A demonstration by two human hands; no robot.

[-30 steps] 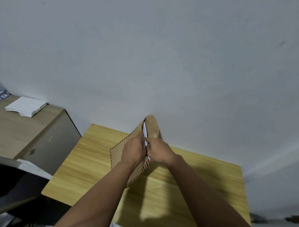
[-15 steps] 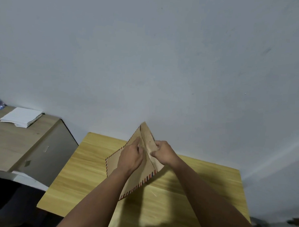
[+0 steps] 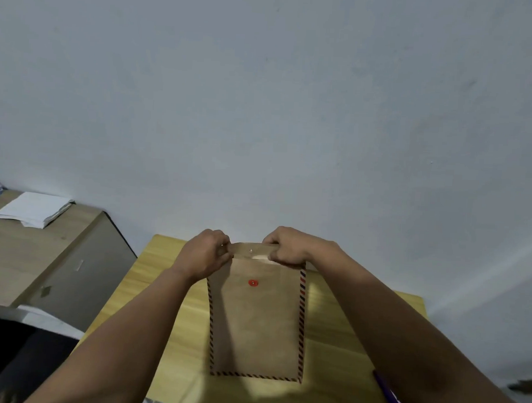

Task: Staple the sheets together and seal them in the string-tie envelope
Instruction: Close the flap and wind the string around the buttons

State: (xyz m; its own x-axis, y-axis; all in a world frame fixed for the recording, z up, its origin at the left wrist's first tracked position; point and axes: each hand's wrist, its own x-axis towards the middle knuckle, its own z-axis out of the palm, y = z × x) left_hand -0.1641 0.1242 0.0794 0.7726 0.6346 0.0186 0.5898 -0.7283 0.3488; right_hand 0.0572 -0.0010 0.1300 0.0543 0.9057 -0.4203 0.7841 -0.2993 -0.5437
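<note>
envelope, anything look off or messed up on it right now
Nothing stands out. The envelope faces the camera squarely, unwrinkled, its striped border intact. The left hand and right hand fold its flap down evenly. The red button sits centred; no string shows.

Office: wooden desk [image 3: 169,288]; paper stack [image 3: 34,209] (on side cabinet [image 3: 72,272]).

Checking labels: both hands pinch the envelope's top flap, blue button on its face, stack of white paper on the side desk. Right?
Not quite. In the head view the button on the envelope is red, not blue. Left hand and right hand do pinch the flap, and the white paper sits on the side desk.
</note>
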